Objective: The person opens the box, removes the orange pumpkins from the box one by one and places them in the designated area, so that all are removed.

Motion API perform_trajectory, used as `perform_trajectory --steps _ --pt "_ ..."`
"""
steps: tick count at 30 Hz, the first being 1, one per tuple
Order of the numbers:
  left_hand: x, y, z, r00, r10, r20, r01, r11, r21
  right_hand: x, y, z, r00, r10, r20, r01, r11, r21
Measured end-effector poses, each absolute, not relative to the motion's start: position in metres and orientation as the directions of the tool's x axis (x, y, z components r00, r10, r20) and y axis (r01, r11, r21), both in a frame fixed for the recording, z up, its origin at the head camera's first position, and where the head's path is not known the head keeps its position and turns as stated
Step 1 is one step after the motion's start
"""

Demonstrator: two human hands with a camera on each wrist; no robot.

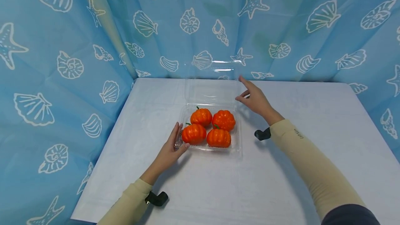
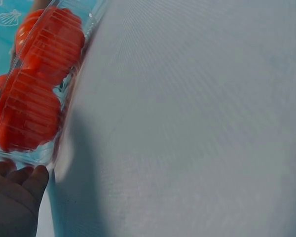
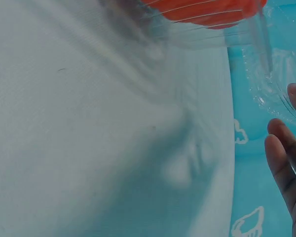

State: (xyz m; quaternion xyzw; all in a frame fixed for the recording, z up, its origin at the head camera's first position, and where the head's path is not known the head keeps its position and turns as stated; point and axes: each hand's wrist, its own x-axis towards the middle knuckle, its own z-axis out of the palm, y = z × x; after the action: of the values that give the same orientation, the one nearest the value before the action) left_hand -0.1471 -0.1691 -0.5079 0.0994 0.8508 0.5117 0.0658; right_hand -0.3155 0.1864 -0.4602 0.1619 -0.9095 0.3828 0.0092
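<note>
A clear plastic clamshell container (image 1: 210,148) lies on the table with its hinged lid (image 1: 212,91) raised at the back. Several small orange pumpkins (image 1: 218,138) sit in its base, some with green stems. My left hand (image 1: 168,153) grips the base's front left corner, thumb at the front and fingers along the left side. In the left wrist view, ribbed plastic walls partly cover the pumpkins (image 2: 29,111). My right hand (image 1: 256,100) is at the lid's right edge, index finger extended and thumb lower down. The right wrist view shows its fingers (image 3: 281,153) apart beside the clear lid (image 3: 271,79).
A white cloth covers the table (image 1: 287,190). Behind and to the left hangs a blue curtain (image 1: 200,41) with white shells and starfish; the raised lid stands close to it. Black straps (image 1: 263,134) are worn at both wrists.
</note>
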Motion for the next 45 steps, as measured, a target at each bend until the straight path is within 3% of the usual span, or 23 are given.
perform_trajectory --steps 11,20,31,45 --pt "-0.147 -0.169 -0.507 -0.969 0.245 0.032 0.138 0.429 0.893 -0.315 0.189 -0.473 -0.970 -0.242 0.006 -0.178 0.696 -0.696" --pt "-0.147 -0.171 -0.507 -0.966 0.255 0.028 0.140 0.431 0.891 -0.314 0.189 -0.480 -0.969 -0.243 -0.031 -0.153 0.702 -0.695" --pt "-0.148 -0.172 -0.507 -0.960 0.281 0.018 0.132 0.393 0.910 -0.318 0.193 -0.491 -0.966 -0.251 -0.056 -0.141 0.700 -0.700" --pt "-0.147 -0.172 -0.508 -0.960 0.277 0.036 0.148 0.396 0.906 -0.308 0.197 -0.481 -0.970 -0.244 0.013 -0.190 0.722 -0.665"
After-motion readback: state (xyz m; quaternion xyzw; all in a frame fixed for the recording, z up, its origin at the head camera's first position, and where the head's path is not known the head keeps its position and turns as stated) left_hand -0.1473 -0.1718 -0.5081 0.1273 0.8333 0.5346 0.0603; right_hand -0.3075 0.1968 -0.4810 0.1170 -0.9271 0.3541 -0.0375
